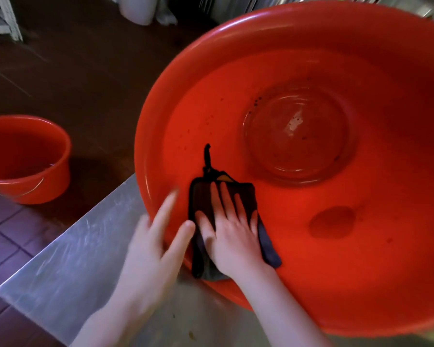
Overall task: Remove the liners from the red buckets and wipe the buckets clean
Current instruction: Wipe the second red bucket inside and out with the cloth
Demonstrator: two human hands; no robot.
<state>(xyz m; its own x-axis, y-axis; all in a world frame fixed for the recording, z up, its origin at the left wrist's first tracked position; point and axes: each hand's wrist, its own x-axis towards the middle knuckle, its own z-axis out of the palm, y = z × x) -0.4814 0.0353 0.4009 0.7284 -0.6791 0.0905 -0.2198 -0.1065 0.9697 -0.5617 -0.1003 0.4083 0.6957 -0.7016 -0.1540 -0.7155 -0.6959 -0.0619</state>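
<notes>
- Your right hand (232,234): palm down, fingers straight and spread, pressed flat on the dark cloth (202,196). Thumb is splayed out to the left.
- Right wrist is in line with the forearm, no visible bend.
- Your left hand (153,246): just beside the right, fingers straight, thumb out, nothing held.
- Left thumb tip sits close to your right thumb; the left fingers point up and away from you.
- Left hand is motion-blurred, fingers worst, so can't tell what it touches.
- Both forearms are bare, come in from the bottom edge and angle toward each other.
</notes>
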